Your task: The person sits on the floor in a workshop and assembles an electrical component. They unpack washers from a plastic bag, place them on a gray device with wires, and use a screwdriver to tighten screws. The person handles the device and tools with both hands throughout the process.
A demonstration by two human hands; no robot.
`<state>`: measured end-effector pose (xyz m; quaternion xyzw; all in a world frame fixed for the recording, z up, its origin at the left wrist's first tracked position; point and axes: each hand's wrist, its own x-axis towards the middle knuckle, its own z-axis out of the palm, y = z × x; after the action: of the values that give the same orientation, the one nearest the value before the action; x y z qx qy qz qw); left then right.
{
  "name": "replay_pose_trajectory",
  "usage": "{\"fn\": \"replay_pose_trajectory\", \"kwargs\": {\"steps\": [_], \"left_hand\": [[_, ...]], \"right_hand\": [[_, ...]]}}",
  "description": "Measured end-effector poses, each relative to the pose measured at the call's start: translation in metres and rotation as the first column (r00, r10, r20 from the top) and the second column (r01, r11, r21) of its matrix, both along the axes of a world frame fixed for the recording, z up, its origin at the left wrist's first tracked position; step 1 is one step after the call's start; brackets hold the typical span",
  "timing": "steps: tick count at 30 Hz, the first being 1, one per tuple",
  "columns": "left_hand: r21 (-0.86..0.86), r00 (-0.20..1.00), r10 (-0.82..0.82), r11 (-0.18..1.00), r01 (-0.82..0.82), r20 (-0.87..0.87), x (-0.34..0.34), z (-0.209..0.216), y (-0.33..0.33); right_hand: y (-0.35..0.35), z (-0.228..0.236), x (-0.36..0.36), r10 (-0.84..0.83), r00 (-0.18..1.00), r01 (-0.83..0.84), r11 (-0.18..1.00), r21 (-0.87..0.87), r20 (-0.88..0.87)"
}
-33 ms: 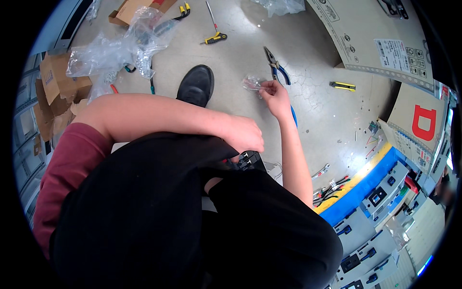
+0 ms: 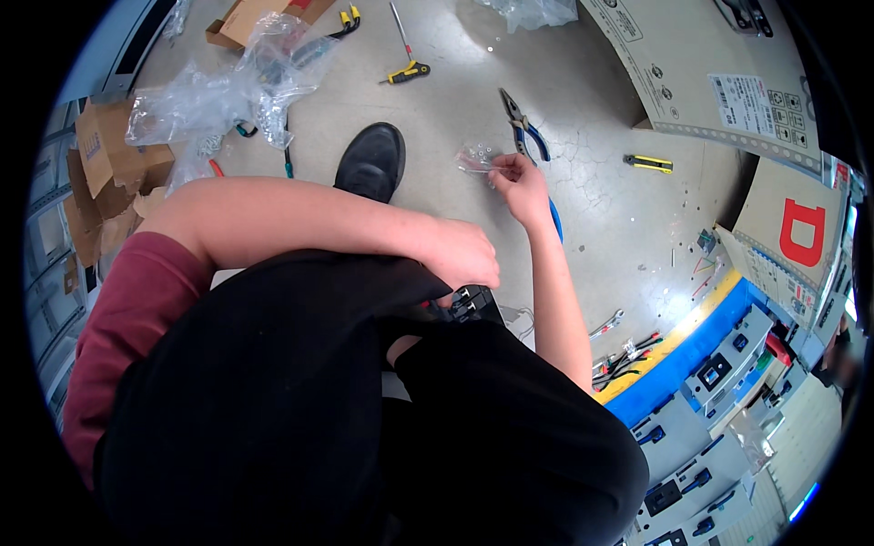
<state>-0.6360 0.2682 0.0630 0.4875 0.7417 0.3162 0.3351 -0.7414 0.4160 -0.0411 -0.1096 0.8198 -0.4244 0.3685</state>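
My right hand (image 2: 523, 191) reaches out over the floor, its fingertips pinched on a small clear plastic bag (image 2: 474, 158) with tiny bits in or beside it. A pair of long-nose pliers (image 2: 518, 126) with blue and black handles lies just beyond that hand. My left hand (image 2: 462, 257) is curled at the top of a black plastic device (image 2: 473, 303) between my knees. The thumb shows beside the device, but the finger undersides are hidden. Part of the device lies behind the black cloth over my leg.
A T-handled tool (image 2: 407, 71), a yellow utility knife (image 2: 648, 164) and a wrench (image 2: 608, 323) lie on the floor. Clear plastic wrap (image 2: 214, 105) and an opened cardboard box (image 2: 118, 159) are at left. Large cartons (image 2: 692, 64) and grey panels (image 2: 719, 364) stand at right.
The small plastic bag at my right fingertips has shifted very slightly to the left. Both hands stay almost in the same place.
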Motion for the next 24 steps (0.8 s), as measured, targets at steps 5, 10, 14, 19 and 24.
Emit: {"fn": "replay_pose_trajectory", "kwargs": {"steps": [5, 10, 14, 19, 24], "left_hand": [[0.011, 1.000, 0.009, 1.000, -0.009, -0.007, 0.002, -0.001, -0.001], [0.015, 1.000, -0.007, 1.000, 0.007, -0.016, -0.001, 0.002, 0.001], [0.039, 1.000, 0.007, 0.999, -0.006, -0.011, 0.001, 0.002, -0.001], [0.073, 1.000, 0.015, 0.997, -0.013, -0.027, 0.004, -0.001, -0.001], [0.048, 0.997, -0.026, 0.998, 0.029, -0.066, 0.005, 0.002, 0.001]], "right_hand": [[-0.006, 0.014, 0.008, 0.137, 0.978, -0.127, 0.989, 0.069, -0.159], [-0.012, 0.009, -0.004, 0.149, 0.871, -0.125, 0.989, 0.083, -0.468], [-0.022, 0.004, -0.009, 0.293, 0.750, -0.236, 0.956, 0.174, -0.593], [-0.026, 0.000, -0.012, 0.394, 0.675, -0.308, 0.919, 0.247, -0.624], [-0.015, 0.000, -0.016, 0.307, 0.792, -0.248, 0.952, 0.182, -0.528]]}}
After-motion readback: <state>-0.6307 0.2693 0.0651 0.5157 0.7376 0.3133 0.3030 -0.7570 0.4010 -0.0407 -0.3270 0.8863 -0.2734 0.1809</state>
